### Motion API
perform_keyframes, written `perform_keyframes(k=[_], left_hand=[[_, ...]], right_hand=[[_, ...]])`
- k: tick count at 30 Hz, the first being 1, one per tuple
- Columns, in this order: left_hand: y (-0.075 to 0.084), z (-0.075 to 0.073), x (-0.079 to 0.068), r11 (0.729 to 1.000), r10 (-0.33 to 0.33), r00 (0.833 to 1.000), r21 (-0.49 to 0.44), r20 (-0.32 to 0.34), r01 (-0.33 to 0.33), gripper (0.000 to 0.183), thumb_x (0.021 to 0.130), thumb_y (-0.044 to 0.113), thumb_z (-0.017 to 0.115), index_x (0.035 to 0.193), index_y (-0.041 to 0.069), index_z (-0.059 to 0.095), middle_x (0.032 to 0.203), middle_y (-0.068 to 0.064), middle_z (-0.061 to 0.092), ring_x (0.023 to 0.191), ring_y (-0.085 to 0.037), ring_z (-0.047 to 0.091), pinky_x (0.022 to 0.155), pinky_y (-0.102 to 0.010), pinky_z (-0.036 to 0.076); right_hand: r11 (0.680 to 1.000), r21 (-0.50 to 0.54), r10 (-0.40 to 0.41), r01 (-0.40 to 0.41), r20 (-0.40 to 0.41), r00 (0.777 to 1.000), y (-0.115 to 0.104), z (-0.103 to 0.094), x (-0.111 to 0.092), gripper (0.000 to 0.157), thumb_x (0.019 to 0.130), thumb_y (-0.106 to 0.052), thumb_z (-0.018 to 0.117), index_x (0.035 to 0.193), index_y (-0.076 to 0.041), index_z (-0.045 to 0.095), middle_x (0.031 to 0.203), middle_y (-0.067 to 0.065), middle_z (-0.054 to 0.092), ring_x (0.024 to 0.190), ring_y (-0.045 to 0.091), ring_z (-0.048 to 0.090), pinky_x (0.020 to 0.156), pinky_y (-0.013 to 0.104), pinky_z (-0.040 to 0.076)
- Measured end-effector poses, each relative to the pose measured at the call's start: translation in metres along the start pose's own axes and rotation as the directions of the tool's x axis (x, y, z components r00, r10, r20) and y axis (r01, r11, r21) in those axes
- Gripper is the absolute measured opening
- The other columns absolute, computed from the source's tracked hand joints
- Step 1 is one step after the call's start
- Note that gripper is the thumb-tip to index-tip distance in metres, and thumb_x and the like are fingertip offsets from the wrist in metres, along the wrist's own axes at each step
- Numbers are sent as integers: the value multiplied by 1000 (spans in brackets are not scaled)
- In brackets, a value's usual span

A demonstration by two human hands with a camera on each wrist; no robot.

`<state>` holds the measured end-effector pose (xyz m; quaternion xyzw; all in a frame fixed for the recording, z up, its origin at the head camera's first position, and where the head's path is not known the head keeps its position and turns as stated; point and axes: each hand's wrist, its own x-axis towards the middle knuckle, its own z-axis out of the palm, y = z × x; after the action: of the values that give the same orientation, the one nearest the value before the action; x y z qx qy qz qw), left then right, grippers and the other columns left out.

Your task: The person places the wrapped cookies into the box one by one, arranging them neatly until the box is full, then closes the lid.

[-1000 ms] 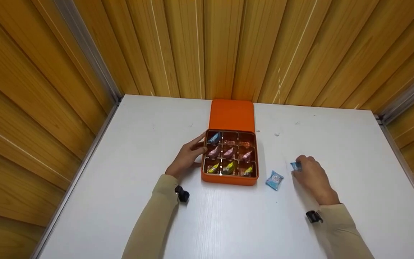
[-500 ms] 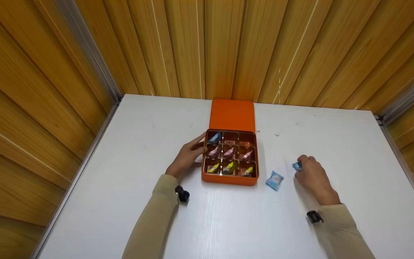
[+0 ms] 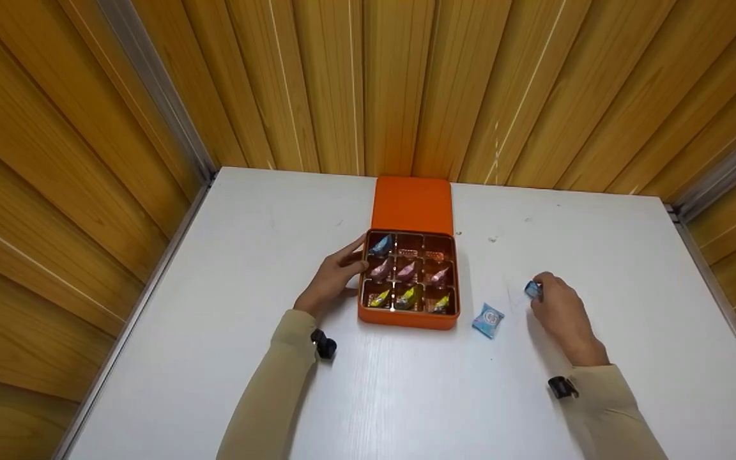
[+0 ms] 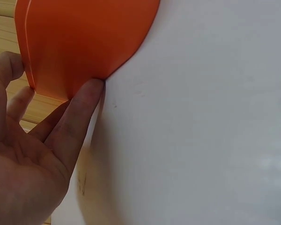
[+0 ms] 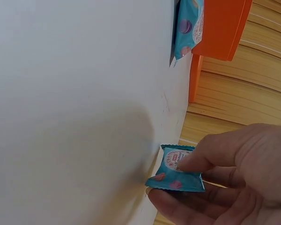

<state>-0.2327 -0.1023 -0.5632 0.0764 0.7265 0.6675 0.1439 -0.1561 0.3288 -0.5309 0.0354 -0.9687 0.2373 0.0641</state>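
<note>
An orange box (image 3: 408, 319) stands on the table with its lid (image 3: 413, 204) laid back. My left hand (image 3: 333, 278) holds its left side, thumb at the rim and fingers against the outer wall (image 4: 89, 42). Three yellow candies (image 3: 407, 298) fill the front row and three pink candies (image 3: 407, 271) the middle row. One blue candy (image 3: 381, 246) lies in the back left compartment; the other two back compartments hold nothing. My right hand (image 3: 563, 313) pinches a blue wrapped candy (image 5: 175, 168) between thumb and fingers, right of the box. Another blue wrapped candy (image 3: 489, 321) lies beside the box.
The white table (image 3: 214, 306) reaches back to a wall of yellow wood-look panels (image 3: 317, 83). Panelled walls also stand at the left and right. Small marks (image 3: 492, 239) dot the tabletop behind the right hand.
My right hand has gathered the blue candy into a pinch, tilted it and shifted slightly to the right. The left hand and the box have stayed put.
</note>
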Motion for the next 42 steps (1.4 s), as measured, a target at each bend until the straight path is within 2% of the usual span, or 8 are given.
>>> perform_keyframes(k=[12, 21, 26, 32, 42], left_hand=[[1, 0, 0, 1000, -16, 1000, -4, 6, 16, 65, 106, 23, 65, 164, 38, 42, 156, -16, 53, 132, -33, 58, 83, -50, 63], [0, 1, 1, 1000, 5, 1000, 8, 9, -5, 64, 106, 22, 65, 164, 38, 42, 155, -15, 54, 132, -34, 59, 81, -50, 64], [0, 1, 1, 1000, -4, 1000, -2, 3, 4, 65, 105, 22, 65, 164, 38, 42, 155, -15, 54, 130, -34, 60, 82, -50, 64], [-1, 2, 1, 999, -28, 1000, -18, 11, 29, 65, 106, 23, 65, 164, 40, 41, 156, -13, 53, 132, -32, 59, 85, -50, 63], [0, 1, -1, 999, -5, 1000, -34, 17, 5, 64, 107, 21, 64, 164, 39, 42, 156, -14, 52, 132, -32, 59, 85, -49, 63]], right_hand=[[1000, 23, -1, 1, -27, 1000, 4, 0, 1, 23, 94, 8, 67, 115, 15, 62, 108, 34, 64, 99, 49, 66, 83, 60, 55], [999, 11, -45, 46, -48, 998, 4, 0, 0, 30, 93, 11, 69, 122, 11, 64, 107, 34, 65, 97, 52, 67, 81, 63, 55], [999, 15, -46, 46, -29, 999, 4, 0, 1, 34, 93, 10, 70, 127, 10, 65, 110, 34, 65, 101, 52, 67, 83, 63, 55], [999, 25, -32, 32, -4, 999, 0, -2, 2, 34, 94, 9, 71, 127, 7, 65, 111, 31, 66, 102, 50, 68, 84, 61, 56], [999, 26, -46, 45, 3, 999, -4, -6, 6, 31, 94, 6, 74, 124, 4, 68, 110, 27, 66, 102, 48, 68, 84, 61, 56]])
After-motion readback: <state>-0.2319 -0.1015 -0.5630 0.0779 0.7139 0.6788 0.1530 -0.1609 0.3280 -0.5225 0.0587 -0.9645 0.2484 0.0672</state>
